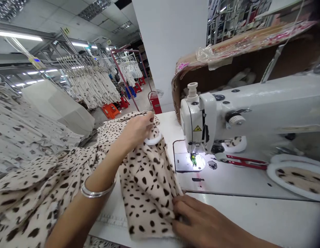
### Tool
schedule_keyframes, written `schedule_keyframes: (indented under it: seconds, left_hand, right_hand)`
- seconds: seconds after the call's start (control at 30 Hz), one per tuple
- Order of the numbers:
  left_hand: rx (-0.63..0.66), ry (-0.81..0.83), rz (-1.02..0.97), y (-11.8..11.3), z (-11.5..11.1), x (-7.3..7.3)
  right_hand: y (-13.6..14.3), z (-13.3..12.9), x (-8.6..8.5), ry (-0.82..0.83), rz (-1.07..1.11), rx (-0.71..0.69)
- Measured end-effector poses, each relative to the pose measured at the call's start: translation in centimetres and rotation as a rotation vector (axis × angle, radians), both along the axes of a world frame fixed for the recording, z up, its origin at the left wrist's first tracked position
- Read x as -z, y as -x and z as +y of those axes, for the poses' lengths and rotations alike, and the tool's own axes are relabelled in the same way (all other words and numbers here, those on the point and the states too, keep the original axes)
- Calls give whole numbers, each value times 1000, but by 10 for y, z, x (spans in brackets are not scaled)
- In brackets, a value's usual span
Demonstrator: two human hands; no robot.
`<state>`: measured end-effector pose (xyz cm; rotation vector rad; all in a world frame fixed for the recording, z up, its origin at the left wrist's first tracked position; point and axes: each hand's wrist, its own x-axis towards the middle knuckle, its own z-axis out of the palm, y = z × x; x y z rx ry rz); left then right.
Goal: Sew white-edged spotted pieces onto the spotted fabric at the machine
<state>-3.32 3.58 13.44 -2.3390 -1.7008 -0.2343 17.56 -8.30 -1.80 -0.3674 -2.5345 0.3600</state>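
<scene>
Spotted beige fabric lies over the table to the left of a white sewing machine. My left hand, with a silver bangle on its wrist, is closed on the far part of the fabric, beside a small white-rimmed oval patch. Near the table's front, my right hand has its fingers curled on the fabric's right edge. The lit needle area is to the right of the fabric, with no cloth under the presser foot.
White-rimmed spotted ovals rest on the machine bed at the right. Behind the machine stands a cardboard box. More spotted fabric spreads at the left. Hanging garments and an orange stool are farther back.
</scene>
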Motion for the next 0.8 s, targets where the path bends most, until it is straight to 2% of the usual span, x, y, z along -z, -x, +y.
schedule_keyframes:
  seconds: [0.1, 0.17, 0.23, 0.3, 0.4, 0.5, 0.67, 0.8]
  left_hand:
    - [59, -45, 0, -3, -8, 9]
    - [172, -61, -93, -12, -27, 26]
    - [325, 99, -175, -19, -48, 48]
    - [416, 287, -101, -21, -62, 70]
    - [427, 352, 11, -16, -63, 92]
    - [372, 364, 42, -13, -49, 97]
    - [340, 464, -56, -26, -18, 94]
    - [336, 559, -176, -37, -5, 93]
  right_hand:
    - [-6, 0, -4, 16, 67, 27]
    - [-8, 1, -5, -25, 85, 83]
    - [-8, 2, -4, -113, 113, 126]
    - [-9, 3, -3, -193, 109, 135]
    - [-14, 3, -2, -265, 61, 158]
    - [-18, 4, -7, -278, 56, 212]
    - [-24, 10, -16, -255, 171, 304]
    - [-35, 9, -10, -272, 183, 360]
